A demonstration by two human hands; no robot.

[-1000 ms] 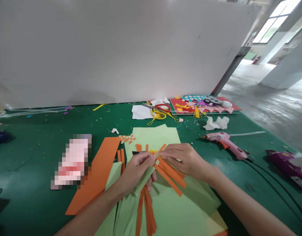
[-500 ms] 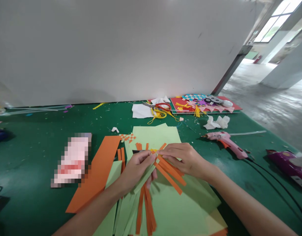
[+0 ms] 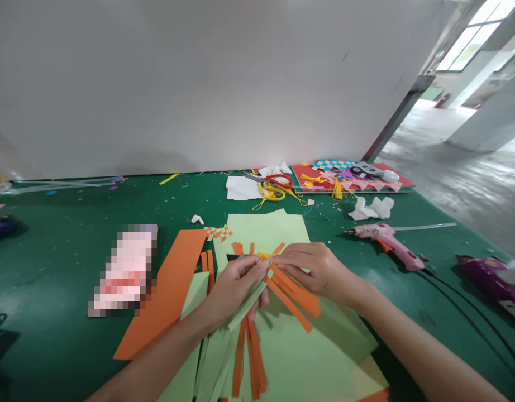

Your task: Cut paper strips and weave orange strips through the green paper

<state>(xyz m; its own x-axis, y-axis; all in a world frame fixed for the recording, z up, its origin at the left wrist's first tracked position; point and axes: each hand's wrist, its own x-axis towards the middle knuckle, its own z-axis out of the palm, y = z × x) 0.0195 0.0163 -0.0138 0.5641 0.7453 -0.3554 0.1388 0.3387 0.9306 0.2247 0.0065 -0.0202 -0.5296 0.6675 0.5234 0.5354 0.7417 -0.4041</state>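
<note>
My left hand (image 3: 234, 287) and my right hand (image 3: 314, 271) meet over a bundle of orange and light green paper strips (image 3: 282, 287), held just above the green table (image 3: 65, 268). Both hands pinch the strips where they cross, fingertips almost touching. Orange strips (image 3: 251, 357) hang down below my left hand, and others fan out to the right under my right hand. Light green paper sheets (image 3: 308, 357) lie beneath the hands. A wide orange paper piece (image 3: 165, 293) lies to the left.
A pink glue gun (image 3: 387, 243) with a black cable lies to the right, crumpled tissue (image 3: 371, 209) behind it. Red-handled scissors (image 3: 272, 181), yellow cord and a red board with woven paper (image 3: 349, 176) sit at the back. A purple object (image 3: 492, 282) is at far right; a white wall stands behind.
Both hands keep their pinch on the strips with only slight finger shifts; the view has moved a little.
</note>
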